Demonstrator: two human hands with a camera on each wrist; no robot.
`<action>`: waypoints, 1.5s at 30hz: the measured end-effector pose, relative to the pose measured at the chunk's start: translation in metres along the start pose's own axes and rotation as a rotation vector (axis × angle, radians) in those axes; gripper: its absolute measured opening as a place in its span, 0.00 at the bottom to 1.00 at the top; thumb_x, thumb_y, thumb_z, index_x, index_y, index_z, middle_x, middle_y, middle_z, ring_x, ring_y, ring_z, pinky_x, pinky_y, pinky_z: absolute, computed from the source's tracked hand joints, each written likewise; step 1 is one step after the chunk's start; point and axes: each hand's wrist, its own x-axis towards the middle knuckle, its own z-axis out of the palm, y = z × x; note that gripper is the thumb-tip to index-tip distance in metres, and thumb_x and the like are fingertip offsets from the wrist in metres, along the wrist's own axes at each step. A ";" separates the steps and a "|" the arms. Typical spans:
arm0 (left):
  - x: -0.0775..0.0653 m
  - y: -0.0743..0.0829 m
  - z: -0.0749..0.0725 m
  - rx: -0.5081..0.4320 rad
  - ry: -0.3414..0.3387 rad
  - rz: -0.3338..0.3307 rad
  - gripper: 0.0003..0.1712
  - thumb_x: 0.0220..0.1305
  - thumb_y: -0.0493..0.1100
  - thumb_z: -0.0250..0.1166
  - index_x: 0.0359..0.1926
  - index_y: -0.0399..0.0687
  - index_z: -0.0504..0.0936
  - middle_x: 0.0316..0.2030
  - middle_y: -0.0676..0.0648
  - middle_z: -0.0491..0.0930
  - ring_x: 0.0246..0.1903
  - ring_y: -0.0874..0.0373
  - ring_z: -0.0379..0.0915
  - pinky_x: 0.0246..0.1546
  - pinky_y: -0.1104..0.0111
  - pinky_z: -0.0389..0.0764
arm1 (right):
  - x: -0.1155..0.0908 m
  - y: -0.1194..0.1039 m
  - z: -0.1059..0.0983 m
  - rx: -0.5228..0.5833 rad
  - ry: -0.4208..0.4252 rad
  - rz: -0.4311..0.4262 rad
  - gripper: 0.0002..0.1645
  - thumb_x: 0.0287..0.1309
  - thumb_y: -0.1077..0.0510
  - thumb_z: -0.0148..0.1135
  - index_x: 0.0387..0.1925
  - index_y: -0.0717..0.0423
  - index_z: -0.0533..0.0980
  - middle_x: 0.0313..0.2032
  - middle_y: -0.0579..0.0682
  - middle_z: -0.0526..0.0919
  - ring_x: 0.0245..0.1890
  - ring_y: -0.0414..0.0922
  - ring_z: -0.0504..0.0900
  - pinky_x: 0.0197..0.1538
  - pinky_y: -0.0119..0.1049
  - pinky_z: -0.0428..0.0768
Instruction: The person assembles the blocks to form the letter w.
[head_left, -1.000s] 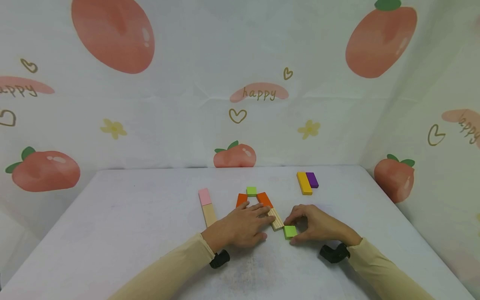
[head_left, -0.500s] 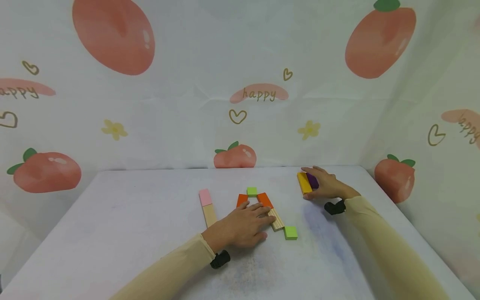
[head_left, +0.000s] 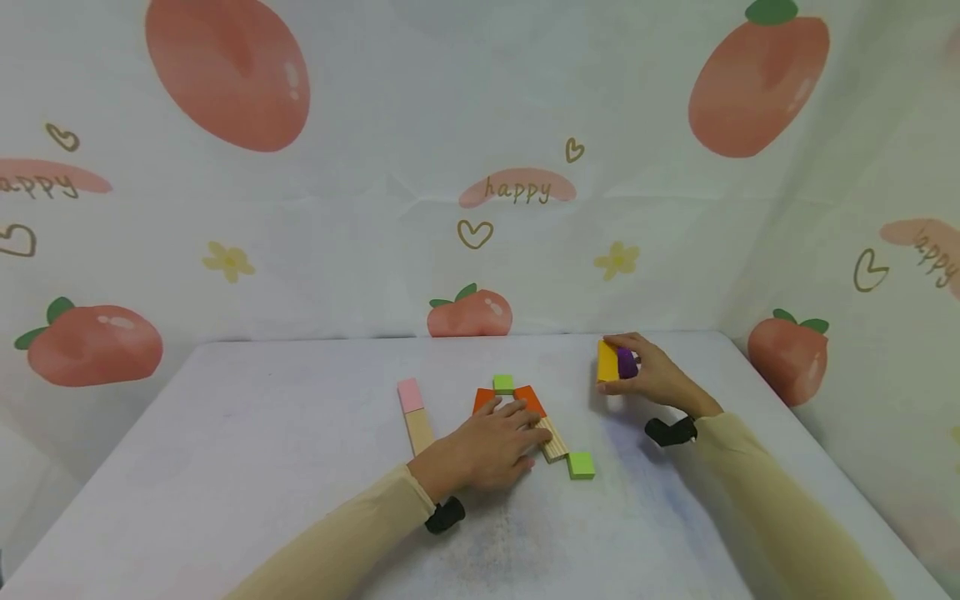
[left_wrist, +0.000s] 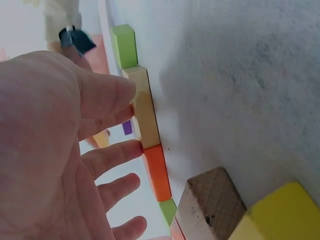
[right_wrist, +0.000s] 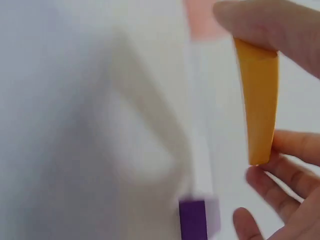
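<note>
My right hand (head_left: pixel 654 382) pinches a yellow-orange rectangular block (right_wrist: pixel 261 105) by its two ends, thumb on one end and fingertips on the other. The block is up off the table, and a purple block (right_wrist: pixel 193 220) lies below it. My left hand (head_left: pixel 480 450) spreads its fingers over a row of blocks. Its fingertips are at a pale ribbed wooden block (left_wrist: pixel 144 107) and an orange block (left_wrist: pixel 157 172). A green block (head_left: pixel 581 465) sits at the near end of this row, another green block (head_left: pixel 503 383) at the far end. The left hand hides a second orange block (head_left: pixel 483 399) partly.
Left of the left hand lie a pink block (head_left: pixel 410 395) and a tan block (head_left: pixel 419 430), end to end. A brown wooden block (left_wrist: pixel 207 202) and a yellow block (left_wrist: pixel 285 215) show close to the left palm. A printed cloth (head_left: pixel 360 250) hangs behind the white table (head_left: pixel 247 433).
My right hand has left the near green block, reached to the far right and lifted the yellow-orange block away from the purple one. The left hand has hardly moved.
</note>
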 end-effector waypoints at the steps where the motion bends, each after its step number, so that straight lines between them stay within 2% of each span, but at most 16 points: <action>1: 0.000 0.000 0.000 0.002 0.004 -0.001 0.25 0.76 0.54 0.56 0.71 0.65 0.71 0.70 0.53 0.68 0.73 0.54 0.57 0.73 0.52 0.57 | -0.004 -0.004 0.002 0.033 0.006 0.010 0.52 0.51 0.46 0.79 0.72 0.61 0.66 0.67 0.64 0.68 0.61 0.64 0.70 0.61 0.64 0.72; 5: 0.001 0.000 0.000 0.012 0.024 0.003 0.24 0.76 0.52 0.57 0.69 0.64 0.72 0.67 0.54 0.70 0.71 0.55 0.59 0.73 0.53 0.58 | -0.020 -0.014 0.009 0.113 0.027 0.021 0.50 0.51 0.48 0.79 0.72 0.56 0.67 0.66 0.59 0.70 0.58 0.61 0.71 0.59 0.62 0.74; 14: 0.000 0.003 0.002 0.027 0.087 0.007 0.24 0.75 0.47 0.57 0.69 0.62 0.72 0.66 0.53 0.71 0.68 0.56 0.63 0.73 0.50 0.57 | -0.034 -0.016 0.014 0.126 0.070 -0.058 0.50 0.50 0.50 0.80 0.71 0.61 0.68 0.65 0.60 0.71 0.58 0.58 0.73 0.63 0.63 0.70; 17: -0.002 0.010 0.001 0.021 0.092 0.013 0.27 0.75 0.48 0.56 0.73 0.63 0.68 0.69 0.53 0.69 0.70 0.57 0.61 0.73 0.49 0.56 | -0.037 -0.016 0.014 0.114 0.072 -0.067 0.51 0.49 0.49 0.81 0.71 0.61 0.68 0.64 0.60 0.72 0.57 0.58 0.73 0.63 0.62 0.71; 21: -0.003 0.023 0.001 0.036 0.088 0.060 0.30 0.76 0.51 0.54 0.76 0.66 0.64 0.71 0.52 0.67 0.71 0.57 0.61 0.72 0.51 0.58 | -0.041 -0.019 0.013 0.108 0.061 -0.055 0.51 0.49 0.47 0.80 0.71 0.61 0.68 0.63 0.59 0.73 0.58 0.60 0.72 0.61 0.63 0.71; 25: -0.006 0.033 0.006 0.048 0.105 0.093 0.28 0.76 0.52 0.54 0.74 0.67 0.66 0.69 0.51 0.68 0.69 0.55 0.64 0.71 0.54 0.61 | -0.046 -0.023 0.016 0.114 0.045 -0.047 0.50 0.48 0.47 0.81 0.70 0.61 0.69 0.61 0.57 0.74 0.60 0.59 0.71 0.61 0.61 0.71; 31: -0.007 0.038 0.009 0.016 0.066 0.075 0.27 0.78 0.51 0.52 0.75 0.66 0.66 0.70 0.51 0.66 0.70 0.55 0.61 0.72 0.54 0.60 | -0.056 -0.021 0.030 0.062 0.006 -0.035 0.50 0.45 0.45 0.83 0.66 0.62 0.73 0.56 0.54 0.77 0.55 0.53 0.74 0.58 0.55 0.75; 38: -0.008 0.040 0.006 -0.010 0.037 0.063 0.28 0.79 0.50 0.51 0.76 0.65 0.64 0.71 0.51 0.65 0.71 0.55 0.59 0.73 0.55 0.59 | -0.062 -0.016 0.043 0.034 -0.007 -0.030 0.51 0.44 0.43 0.83 0.65 0.64 0.74 0.53 0.53 0.76 0.55 0.55 0.75 0.62 0.65 0.70; 45: -0.009 0.040 0.006 -0.022 0.034 0.062 0.28 0.79 0.49 0.51 0.76 0.64 0.65 0.71 0.51 0.65 0.71 0.55 0.60 0.73 0.54 0.59 | -0.062 -0.019 0.045 -0.009 -0.026 -0.045 0.52 0.42 0.42 0.84 0.65 0.64 0.74 0.55 0.55 0.75 0.58 0.59 0.73 0.63 0.67 0.68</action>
